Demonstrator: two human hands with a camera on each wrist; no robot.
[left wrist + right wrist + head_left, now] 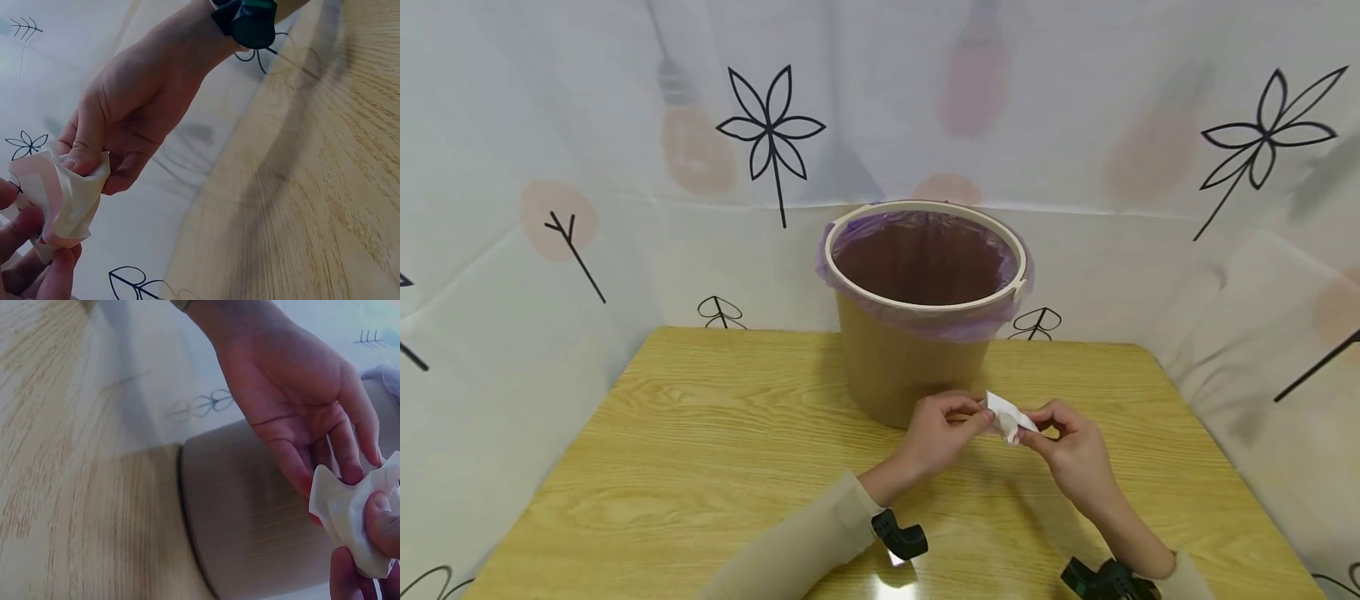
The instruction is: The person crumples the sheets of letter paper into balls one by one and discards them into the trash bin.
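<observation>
A crumpled piece of white paper (1009, 419) is stretched between both hands, just in front of the bin. My left hand (938, 433) pinches its left end between thumb and fingers. At the other end, the thumb and fingers of my right hand (1075, 457) grip it. The left wrist view shows a pinkish area on the paper (78, 200), which is folded and creased. From the right wrist side, the paper (347, 506) looks plain white, with a thumb pressed on it. Whether anything lies inside the folds cannot be seen.
Behind the hands stands a tan bin (887, 367) with a purple liner bag (955, 325) folded over its pale rim. It rests on a wood-grain table (700, 467). A white patterned cloth (625, 108) hangs behind and on both sides.
</observation>
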